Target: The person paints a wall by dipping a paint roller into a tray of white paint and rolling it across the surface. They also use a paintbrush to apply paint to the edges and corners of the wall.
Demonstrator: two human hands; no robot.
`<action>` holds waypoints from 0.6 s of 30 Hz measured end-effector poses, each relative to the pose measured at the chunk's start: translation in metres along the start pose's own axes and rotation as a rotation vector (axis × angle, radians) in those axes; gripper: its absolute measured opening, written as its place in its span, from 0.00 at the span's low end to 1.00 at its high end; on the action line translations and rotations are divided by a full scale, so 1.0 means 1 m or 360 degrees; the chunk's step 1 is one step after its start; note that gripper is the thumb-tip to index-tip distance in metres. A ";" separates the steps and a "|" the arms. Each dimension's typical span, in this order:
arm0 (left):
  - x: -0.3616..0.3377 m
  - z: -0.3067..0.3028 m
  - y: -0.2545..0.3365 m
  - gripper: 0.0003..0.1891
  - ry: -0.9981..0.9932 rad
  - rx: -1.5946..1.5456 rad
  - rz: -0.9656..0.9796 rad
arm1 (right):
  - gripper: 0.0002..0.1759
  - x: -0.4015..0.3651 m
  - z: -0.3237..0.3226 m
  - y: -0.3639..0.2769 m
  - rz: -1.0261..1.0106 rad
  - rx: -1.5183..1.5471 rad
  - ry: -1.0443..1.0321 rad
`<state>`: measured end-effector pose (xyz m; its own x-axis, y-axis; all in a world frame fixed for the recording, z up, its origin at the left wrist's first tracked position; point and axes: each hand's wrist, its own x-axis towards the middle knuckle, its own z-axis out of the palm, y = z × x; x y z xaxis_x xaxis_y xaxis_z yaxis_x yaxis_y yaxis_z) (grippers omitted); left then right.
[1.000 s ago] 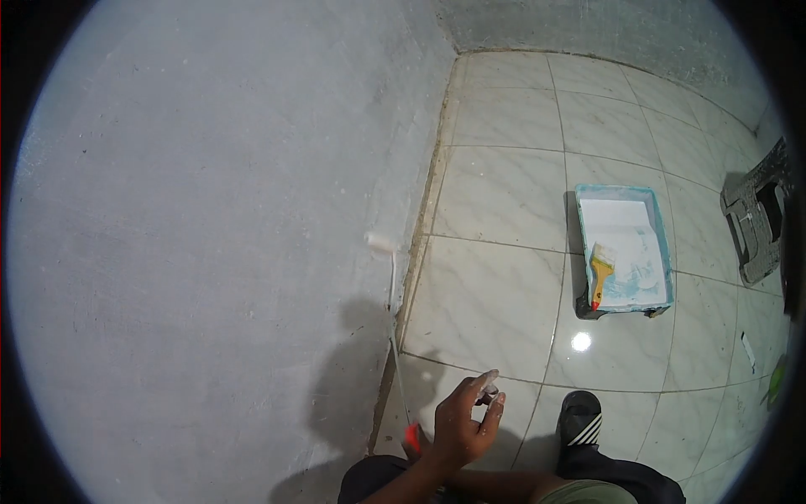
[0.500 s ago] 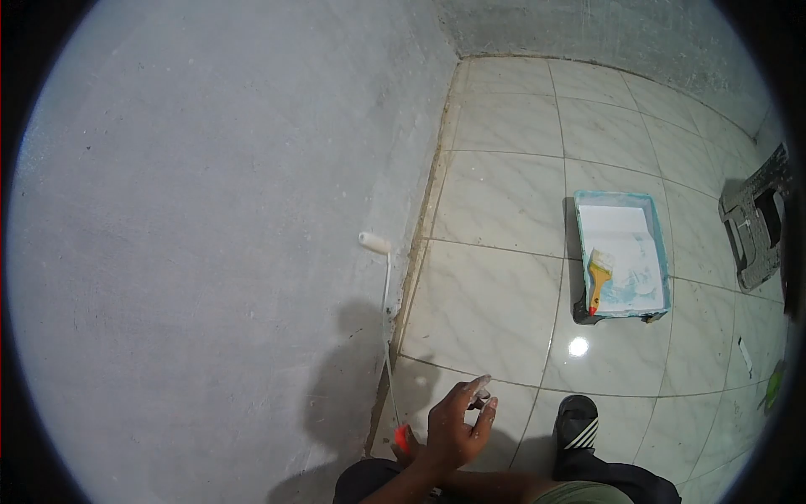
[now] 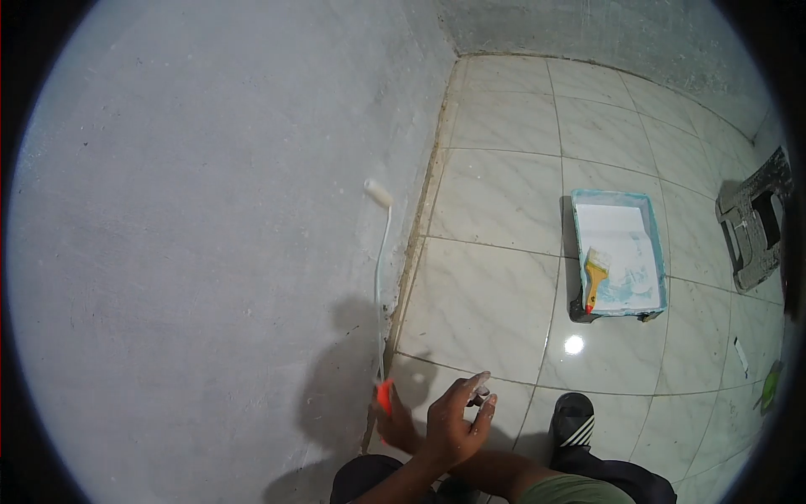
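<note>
My right hand (image 3: 398, 422) is closed around the orange handle of a small paint roller (image 3: 379, 195), at the foot of the grey wall. The roller's long thin rod runs up along the wall, and its white sleeve rests against the plaster near the corner with the floor. My left hand (image 3: 457, 424) hovers over the floor tiles, its forearm crossing in front of my right arm. Its fingers are loosely curled with thumb and forefinger apart, their tips smeared white; I see nothing held.
A blue-rimmed paint tray (image 3: 663, 277) with white paint stands on the tiled floor, a yellow-handled brush (image 3: 595, 281) lying in it. A paint-spattered dark stool (image 3: 751, 223) is at the right. My sandalled foot (image 3: 574, 420) is below the tray; a green object (image 3: 769, 388) lies far right.
The roller has moved up the wall, and my right hand has risen with its handle. My left hand has hardly moved.
</note>
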<state>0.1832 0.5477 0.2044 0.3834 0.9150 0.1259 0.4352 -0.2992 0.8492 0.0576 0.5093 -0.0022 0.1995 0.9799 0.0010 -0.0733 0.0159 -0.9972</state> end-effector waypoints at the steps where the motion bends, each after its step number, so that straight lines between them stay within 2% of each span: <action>1: 0.000 0.000 0.001 0.20 -0.0022 -0.0019 -0.0038 | 0.38 -0.037 0.004 0.019 0.0077 0.0011 -0.0060; 3: 0.000 0.000 0.002 0.19 -0.0037 -0.0053 -0.0079 | 0.38 -0.074 0.006 0.046 0.0158 0.0024 -0.0116; 8: -0.005 -0.001 0.005 0.18 -0.0086 -0.0088 -0.0148 | 0.40 -0.098 0.000 0.075 0.0737 -0.0287 -0.0547; 9: -0.005 -0.001 0.006 0.18 -0.0078 -0.0084 -0.0138 | 0.40 -0.086 -0.003 0.061 0.0738 -0.0285 -0.0549; 11: -0.005 -0.003 0.006 0.18 -0.0062 -0.0078 -0.0114 | 0.37 -0.020 -0.020 -0.027 0.1049 0.0208 -0.0496; 12: -0.006 -0.004 0.005 0.18 -0.0037 -0.0058 -0.0103 | 0.37 -0.025 -0.012 -0.024 0.1038 0.0208 -0.0497; 14: -0.007 -0.007 0.005 0.19 -0.0014 -0.0031 -0.0073 | 0.31 -0.036 0.005 -0.009 0.0770 -0.0066 -0.0267; 16: -0.006 -0.011 0.004 0.21 0.0000 0.0083 -0.0045 | 0.31 -0.077 -0.044 0.035 0.0701 -0.0040 -0.0218; 18: -0.005 -0.013 0.001 0.21 0.0027 0.0162 -0.0026 | 0.30 -0.088 -0.072 0.071 0.0575 -0.0013 -0.0140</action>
<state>0.1715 0.5463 0.2115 0.3621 0.9241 0.1221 0.5218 -0.3095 0.7949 0.1049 0.4100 -0.0780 0.0772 0.9354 -0.3450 -0.1157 -0.3353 -0.9350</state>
